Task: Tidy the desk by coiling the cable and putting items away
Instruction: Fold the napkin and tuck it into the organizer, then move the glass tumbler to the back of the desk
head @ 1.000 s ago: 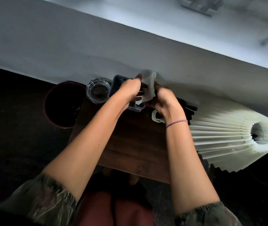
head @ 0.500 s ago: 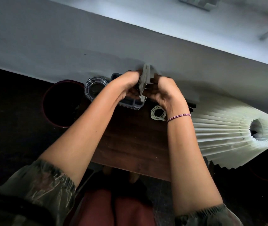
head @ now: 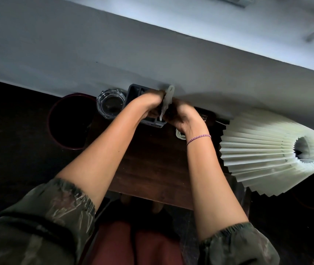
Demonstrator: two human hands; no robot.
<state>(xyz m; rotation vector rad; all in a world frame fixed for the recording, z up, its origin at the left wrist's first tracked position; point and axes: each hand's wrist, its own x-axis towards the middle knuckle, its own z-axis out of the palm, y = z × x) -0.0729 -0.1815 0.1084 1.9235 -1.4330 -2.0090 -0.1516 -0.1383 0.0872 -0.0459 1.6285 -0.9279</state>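
Left hand: the left hand (head: 148, 104) was closed around one side of a pale, thin white item (head: 167, 100), pinching it above the back of the counter (head: 152, 159).
Right hand: the right hand (head: 182, 117) gripped the other side of the same item, so both hands pressed it flat between them, probably to fold or squeeze it small before stowing.
White item: it stood upright and edge-on between the hands; what it was could not be told.
Organizer: a grey compartment tray (head: 135, 91) sat directly under the hands against the wall, likely the place meant for the item.
Cable: a white coiled cable (head: 180, 135) lay on the counter just beside the right wrist, already wound and out of the way.
Glass dish: a clear ashtray (head: 111, 104) stood just left of the tray.
Bin: a dark round bin (head: 68, 121) sat left of the counter, on the floor.
Lamp: a pleated lampshade (head: 270, 153) lay tilted at the right.
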